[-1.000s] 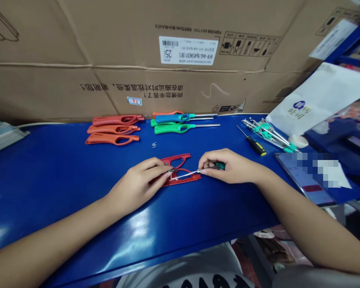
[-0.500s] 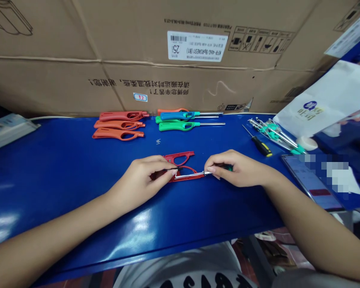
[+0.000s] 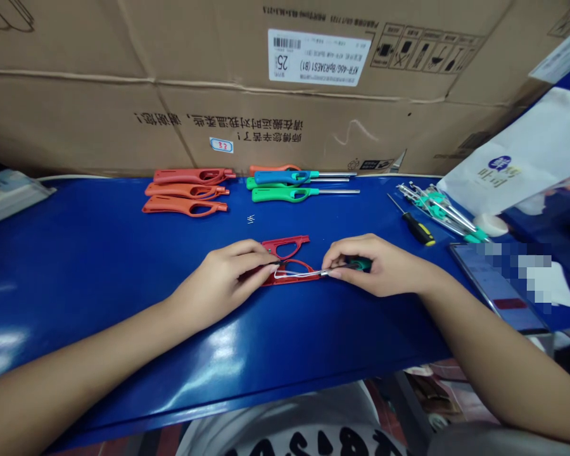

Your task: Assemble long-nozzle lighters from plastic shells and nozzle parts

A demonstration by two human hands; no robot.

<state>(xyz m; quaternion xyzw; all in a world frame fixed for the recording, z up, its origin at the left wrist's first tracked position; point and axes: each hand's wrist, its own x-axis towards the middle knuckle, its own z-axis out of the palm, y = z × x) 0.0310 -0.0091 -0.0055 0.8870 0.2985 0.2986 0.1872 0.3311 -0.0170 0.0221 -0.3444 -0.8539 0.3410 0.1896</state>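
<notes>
A red plastic lighter shell (image 3: 287, 246) lies open on the blue table (image 3: 99, 253), in two halves. My left hand (image 3: 228, 275) rests on its left end, fingers pinched together on a thin white wire. My right hand (image 3: 370, 263) is closed round a metal tube with a green part (image 3: 358, 264), its tip pointing left over the lower shell half. The wire (image 3: 294, 273) runs between my two hands.
Three orange-red shells (image 3: 185, 190) and assembled blue and green lighters (image 3: 289, 185) lie at the back, before big cardboard boxes (image 3: 266, 88). A screwdriver (image 3: 415, 225), a bundle of metal tubes (image 3: 439, 209), a tape roll (image 3: 489, 223), a phone (image 3: 494, 285) and a white bag (image 3: 517, 152) lie at the right.
The view has shifted slightly. My hands stay on the red shell; the wire and tube have settled lower and flatter across the lower half.
</notes>
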